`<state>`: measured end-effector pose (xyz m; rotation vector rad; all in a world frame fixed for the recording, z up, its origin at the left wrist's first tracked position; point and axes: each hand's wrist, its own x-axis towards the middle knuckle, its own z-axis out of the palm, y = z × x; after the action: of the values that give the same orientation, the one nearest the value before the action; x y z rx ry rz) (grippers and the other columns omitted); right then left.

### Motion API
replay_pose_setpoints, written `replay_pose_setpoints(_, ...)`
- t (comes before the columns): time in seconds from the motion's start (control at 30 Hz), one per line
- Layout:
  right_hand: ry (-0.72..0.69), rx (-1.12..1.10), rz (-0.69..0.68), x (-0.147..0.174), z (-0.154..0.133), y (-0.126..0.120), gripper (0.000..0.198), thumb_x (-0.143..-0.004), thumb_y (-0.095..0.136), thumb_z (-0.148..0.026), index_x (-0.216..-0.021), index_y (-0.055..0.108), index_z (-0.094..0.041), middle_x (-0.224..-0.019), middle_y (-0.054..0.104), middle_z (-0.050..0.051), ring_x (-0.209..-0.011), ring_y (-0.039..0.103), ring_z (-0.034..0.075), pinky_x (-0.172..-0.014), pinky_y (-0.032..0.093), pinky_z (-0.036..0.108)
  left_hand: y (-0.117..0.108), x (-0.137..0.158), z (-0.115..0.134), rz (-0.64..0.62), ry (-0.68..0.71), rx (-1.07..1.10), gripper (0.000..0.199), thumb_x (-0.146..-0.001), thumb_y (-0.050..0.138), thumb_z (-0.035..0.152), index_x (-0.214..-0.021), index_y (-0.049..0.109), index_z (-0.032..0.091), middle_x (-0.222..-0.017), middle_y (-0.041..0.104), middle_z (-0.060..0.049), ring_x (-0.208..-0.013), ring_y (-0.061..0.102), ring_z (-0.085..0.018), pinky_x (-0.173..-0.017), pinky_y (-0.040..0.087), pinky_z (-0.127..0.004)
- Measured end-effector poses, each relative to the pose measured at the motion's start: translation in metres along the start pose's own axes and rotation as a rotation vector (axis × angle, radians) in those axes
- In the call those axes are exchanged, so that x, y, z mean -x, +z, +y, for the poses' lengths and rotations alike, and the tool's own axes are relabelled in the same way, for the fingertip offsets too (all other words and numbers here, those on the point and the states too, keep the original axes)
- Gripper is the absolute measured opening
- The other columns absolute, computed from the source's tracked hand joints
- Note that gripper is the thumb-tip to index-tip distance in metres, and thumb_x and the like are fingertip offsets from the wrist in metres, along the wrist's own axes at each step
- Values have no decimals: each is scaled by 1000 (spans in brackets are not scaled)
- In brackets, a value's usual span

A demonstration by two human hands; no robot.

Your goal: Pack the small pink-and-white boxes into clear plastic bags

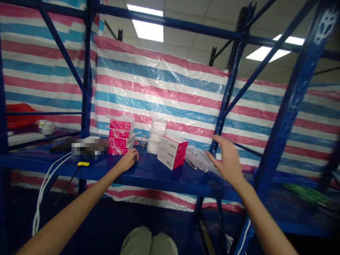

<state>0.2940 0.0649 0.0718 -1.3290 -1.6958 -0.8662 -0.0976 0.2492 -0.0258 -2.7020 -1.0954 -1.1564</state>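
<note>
My left hand [128, 160] rests on the blue shelf with its fingers loosely bent, and nothing shows in it. Just behind it stands a stack of pink-and-white boxes [119, 139] in clear plastic wrap. My right hand [228, 158] is raised at the right, slightly blurred, its thumb and fingers apart and holding nothing. Below and left of it lies a crumpled clear plastic bag [198, 158]. Between my hands stands another stack of pink-and-white boxes [172, 152], labelled sides showing. A plastic-wrapped white stack [156, 136] is behind it.
A small clear jar [143, 141] stands near the back of the blue shelf [148, 173]. White cables [44, 184] hang over its front at left, near a yellow tag [83, 164]. Blue metal posts [289, 102] flank the shelf. A striped plastic sheet [159, 85] hangs behind.
</note>
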Motion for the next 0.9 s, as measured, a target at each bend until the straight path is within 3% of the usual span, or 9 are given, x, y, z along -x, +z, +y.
replay_pose_setpoints(0.2, 197, -46, -337, 59, 18, 89, 57, -83, 47, -45, -131, 39, -16, -126, 51, 12, -116, 47, 27, -93, 39, 42, -1, 4, -3, 6, -101, -16, 32, -58, 33, -5, -66, 54, 18, -81, 50, -5, -86, 50, -20, -83, 41, -36)
replay_pose_setpoints(0.3, 310, -74, -375, 65, 19, 105, 39, -85, 43, -32, -120, 54, -20, -111, 62, 10, -103, 57, 26, -87, 42, 39, 1, 3, -4, -8, -123, -32, 32, -57, 33, -5, -67, 53, 18, -80, 50, -5, -86, 50, -20, -83, 41, -36)
replay_pose_setpoints(0.43, 670, -339, -163, 55, 17, 96, 35, -79, 43, -29, -101, 65, -16, -93, 68, 12, -87, 62, 27, -72, 47, 36, 2, 4, -7, -13, -149, -71, 30, -60, 34, -4, -68, 53, 18, -82, 51, -5, -89, 51, -20, -85, 41, -36)
replay_pose_setpoints(0.53, 979, -772, 163, 49, 10, 77, 41, -72, 48, -39, -97, 64, -10, -91, 68, 13, -73, 63, 24, -55, 48, 31, -2, 4, -5, 20, -149, -91, 27, -63, 35, -2, -70, 52, 18, -84, 51, -5, -89, 52, -20, -86, 41, -35)
replay_pose_setpoints(0.6, 1053, -944, 408, 47, -3, 55, 42, -68, 53, -40, -96, 63, -11, -89, 68, 10, -68, 62, 20, -54, 49, 28, -6, 6, 5, 104, -112, -90, 26, -68, 37, 2, -79, 53, 18, -89, 52, -6, -92, 52, -21, -88, 41, -36)
replay_pose_setpoints(0.67, 983, -1013, 544, 43, -23, 26, 39, -68, 57, -38, -98, 63, -14, -87, 67, 6, -70, 62, 17, -63, 51, 28, -11, 11, 28, 219, -71, -60, 23, -77, 39, 10, -95, 51, 18, -97, 52, -7, -95, 52, -21, -89, 41, -38)
replay_pose_setpoints(0.73, 869, -1012, 536, 39, -47, -6, 33, -70, 58, -36, -96, 65, -16, -83, 68, 4, -72, 62, 16, -69, 50, 29, -12, 21, 65, 287, -42, 13, 26, -82, 43, 22, -108, 45, 19, -106, 50, -8, -97, 52, -22, -89, 42, -39)
replay_pose_setpoints(0.8, 715, -999, 416, 34, -73, -35, 27, -73, 58, -34, -94, 66, -18, -85, 68, 3, -74, 62, 17, -70, 50, 29, -9, 36, 111, 199, 13, 142, 41, -81, 51, 32, -119, 39, 21, -119, 45, -10, -104, 50, -23, -89, 43, -39)
replay_pose_setpoints(0.9, 413, -1007, 120, 28, -112, -64, 21, -78, 55, -28, -92, 67, -20, -89, 67, 4, -80, 62, 18, -71, 50, 29, -6, 59, 179, 31, 75, 427, 91, -65, 69, 46, -136, 17, 21, -133, 36, -16, -114, 45, -29, -90, 43, -42)
